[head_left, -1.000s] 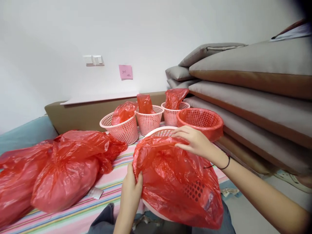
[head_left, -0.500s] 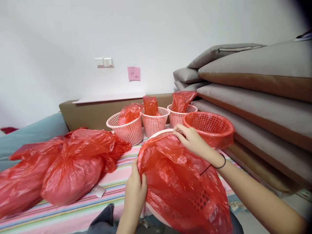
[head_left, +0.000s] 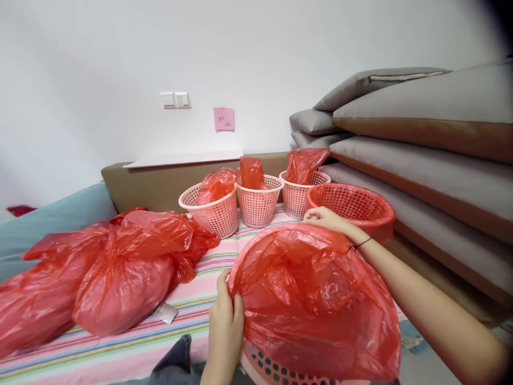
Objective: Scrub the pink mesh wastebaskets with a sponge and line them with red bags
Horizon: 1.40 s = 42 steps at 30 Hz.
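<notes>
A red plastic bag [head_left: 312, 299] is stretched over the mouth of a pink mesh basket [head_left: 272, 370] resting on my lap. My left hand [head_left: 226, 321] pinches the bag's edge against the basket's near left rim. Over at the far rim, my right hand [head_left: 326, 218] grips the bag's edge there, a thin black band on its wrist. The bag covers nearly all of the basket; only a strip of mesh shows at the bottom.
Three pink baskets [head_left: 212, 211] with red bags in them stand in a row at the back, beside a red basket [head_left: 352, 206]. Bulging red bags [head_left: 120, 267] lie left on a striped cloth [head_left: 192, 310]. Stacked grey cushions [head_left: 420, 139] fill the right.
The bag's far edge has been drawn over the basket's far rim and now lies taut across the mouth. My right hand moved farther away; my left stayed at the near rim.
</notes>
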Tool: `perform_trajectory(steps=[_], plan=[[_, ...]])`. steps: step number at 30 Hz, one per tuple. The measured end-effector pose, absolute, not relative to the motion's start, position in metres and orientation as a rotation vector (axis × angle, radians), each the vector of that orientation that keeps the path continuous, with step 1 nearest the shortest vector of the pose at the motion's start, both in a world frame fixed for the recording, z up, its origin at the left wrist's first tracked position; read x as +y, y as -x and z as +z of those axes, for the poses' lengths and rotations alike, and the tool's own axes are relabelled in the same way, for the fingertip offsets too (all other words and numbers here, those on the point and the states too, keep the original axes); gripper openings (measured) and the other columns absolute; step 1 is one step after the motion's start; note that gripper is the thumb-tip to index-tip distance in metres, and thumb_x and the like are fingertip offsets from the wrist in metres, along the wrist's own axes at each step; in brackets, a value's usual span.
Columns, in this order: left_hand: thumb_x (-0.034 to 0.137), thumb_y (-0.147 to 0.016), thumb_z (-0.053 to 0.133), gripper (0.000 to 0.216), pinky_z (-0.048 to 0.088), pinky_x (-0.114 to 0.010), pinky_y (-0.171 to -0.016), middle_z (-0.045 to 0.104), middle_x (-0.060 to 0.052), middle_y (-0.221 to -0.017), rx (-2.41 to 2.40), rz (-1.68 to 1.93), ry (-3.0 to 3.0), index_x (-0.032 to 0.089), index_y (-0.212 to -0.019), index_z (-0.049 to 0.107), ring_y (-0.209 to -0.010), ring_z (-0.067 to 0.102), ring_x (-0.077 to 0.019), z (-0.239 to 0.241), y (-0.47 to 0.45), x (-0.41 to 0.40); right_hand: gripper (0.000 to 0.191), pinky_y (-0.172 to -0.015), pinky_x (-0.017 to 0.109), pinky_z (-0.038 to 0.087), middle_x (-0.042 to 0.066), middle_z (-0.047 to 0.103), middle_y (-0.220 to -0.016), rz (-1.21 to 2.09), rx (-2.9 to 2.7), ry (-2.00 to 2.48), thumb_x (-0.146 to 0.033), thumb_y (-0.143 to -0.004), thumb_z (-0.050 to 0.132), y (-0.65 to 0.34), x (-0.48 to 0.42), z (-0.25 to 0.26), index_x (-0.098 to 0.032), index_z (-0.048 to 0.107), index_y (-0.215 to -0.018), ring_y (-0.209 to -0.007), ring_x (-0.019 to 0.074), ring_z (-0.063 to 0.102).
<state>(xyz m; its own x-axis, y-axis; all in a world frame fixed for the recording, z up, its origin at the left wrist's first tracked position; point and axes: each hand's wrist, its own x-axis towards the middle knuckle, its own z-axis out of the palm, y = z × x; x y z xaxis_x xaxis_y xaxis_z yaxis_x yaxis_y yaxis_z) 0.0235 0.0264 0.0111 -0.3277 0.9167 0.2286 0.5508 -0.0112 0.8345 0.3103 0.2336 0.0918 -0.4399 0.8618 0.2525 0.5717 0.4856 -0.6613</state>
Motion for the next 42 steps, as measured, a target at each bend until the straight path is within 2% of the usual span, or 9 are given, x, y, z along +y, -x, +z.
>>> perform_trajectory(steps=[3, 8, 11, 17, 21, 26, 36, 38, 42], plan=[[0.031, -0.09, 0.038, 0.046, 0.051, -0.042, -0.079, 0.069, -0.014, -0.115, 1.894, 1.317, -1.5, 0.019, -0.135, 0.041, -0.09, 0.071, -0.0299, 0.013, -0.025, 0.029, 0.03, -0.066, 0.031, 0.046, 0.002, 0.068, -0.072, 0.772, -2.001, 1.177, -0.046, -0.075, 0.062, -0.327, 0.21, 0.075, -0.017, 0.069, -0.075, -0.068, 0.0173, 0.059], [0.033, -0.091, 0.038, 0.044, 0.049, -0.043, -0.086, 0.069, -0.014, -0.114, 1.934, 1.326, -1.478, 0.02, -0.133, 0.043, -0.098, 0.068, -0.0308, 0.01, -0.02, 0.035, 0.042, -0.09, 0.039, 0.048, 0.008, 0.075, -0.102, 0.901, -1.501, 1.218, -0.059, -0.073, 0.07, -0.345, 0.15, 0.057, -0.021, 0.076, -0.088, -0.098, 0.027, 0.065], [0.033, -0.091, 0.039, 0.045, 0.048, -0.043, -0.088, 0.068, -0.013, -0.114, 1.978, 1.321, -1.459, 0.02, -0.134, 0.042, -0.1, 0.067, -0.0317, 0.01, -0.019, 0.037, 0.045, -0.09, 0.039, 0.05, 0.009, 0.073, -0.114, 0.975, -1.305, 1.214, -0.063, -0.072, 0.073, -0.349, 0.115, 0.05, -0.024, 0.077, -0.092, -0.11, 0.0294, 0.062], [0.029, -0.089, 0.04, 0.045, 0.046, -0.041, -0.086, 0.067, -0.013, -0.113, 2.081, 1.323, -1.43, 0.02, -0.132, 0.043, -0.103, 0.065, -0.0324, 0.018, -0.023, 0.036, 0.044, -0.069, 0.031, 0.051, 0.007, 0.073, -0.092, 1.096, -1.167, 1.228, -0.062, -0.065, 0.08, -0.348, 0.085, 0.045, -0.023, 0.076, -0.084, -0.086, 0.0239, 0.065], [0.029, -0.089, 0.042, 0.041, 0.045, -0.041, -0.087, 0.065, -0.011, -0.113, 2.076, 1.355, -1.422, 0.023, -0.13, 0.044, -0.106, 0.063, -0.0317, 0.019, -0.027, 0.037, 0.045, -0.063, 0.028, 0.049, 0.005, 0.071, -0.079, 1.024, -1.1, 1.266, -0.059, -0.056, 0.086, -0.351, 0.085, 0.04, -0.02, 0.075, -0.075, -0.07, 0.0192, 0.061], [0.032, -0.09, 0.042, 0.034, 0.044, -0.04, -0.088, 0.063, -0.009, -0.112, 2.08, 1.443, -1.412, 0.024, -0.122, 0.047, -0.107, 0.061, -0.0308, 0.017, -0.026, 0.039, 0.042, -0.056, 0.027, 0.047, 0.004, 0.071, -0.073, 1.058, -0.859, 1.223, -0.053, -0.053, 0.09, -0.361, 0.086, 0.017, -0.019, 0.074, -0.073, -0.061, 0.017, 0.06], [0.034, -0.091, 0.043, 0.032, 0.043, -0.043, -0.095, 0.063, -0.008, -0.107, 2.083, 1.489, -1.365, 0.024, -0.121, 0.048, -0.111, 0.059, -0.0315, 0.018, -0.031, 0.042, 0.039, -0.058, 0.031, 0.052, 0.003, 0.074, -0.073, 1.277, -0.644, 1.113, -0.04, -0.048, 0.094, -0.348, 0.061, -0.045, -0.021, 0.075, -0.077, -0.063, 0.021, 0.066], [0.033, -0.091, 0.043, 0.032, 0.043, -0.044, -0.096, 0.063, -0.008, -0.105, 2.095, 1.477, -1.353, 0.024, -0.121, 0.048, -0.113, 0.058, -0.0317, 0.018, -0.031, 0.044, 0.04, -0.055, 0.03, 0.051, 0.001, 0.072, -0.072, 1.284, -0.619, 1.07, -0.04, -0.051, 0.094, -0.345, 0.056, -0.051, -0.023, 0.074, -0.081, -0.06, 0.0194, 0.063], [0.032, -0.091, 0.045, 0.033, 0.043, -0.046, -0.099, 0.062, -0.008, -0.106, 2.067, 1.49, -1.35, 0.025, -0.122, 0.047, -0.114, 0.058, -0.0306, 0.016, -0.029, 0.046, 0.04, -0.047, 0.027, 0.047, -0.001, 0.063, -0.062, 1.395, -0.544, 0.994, -0.057, -0.064, 0.085, -0.34, 0.043, -0.05, -0.027, 0.072, -0.087, -0.051, 0.0152, 0.054]])
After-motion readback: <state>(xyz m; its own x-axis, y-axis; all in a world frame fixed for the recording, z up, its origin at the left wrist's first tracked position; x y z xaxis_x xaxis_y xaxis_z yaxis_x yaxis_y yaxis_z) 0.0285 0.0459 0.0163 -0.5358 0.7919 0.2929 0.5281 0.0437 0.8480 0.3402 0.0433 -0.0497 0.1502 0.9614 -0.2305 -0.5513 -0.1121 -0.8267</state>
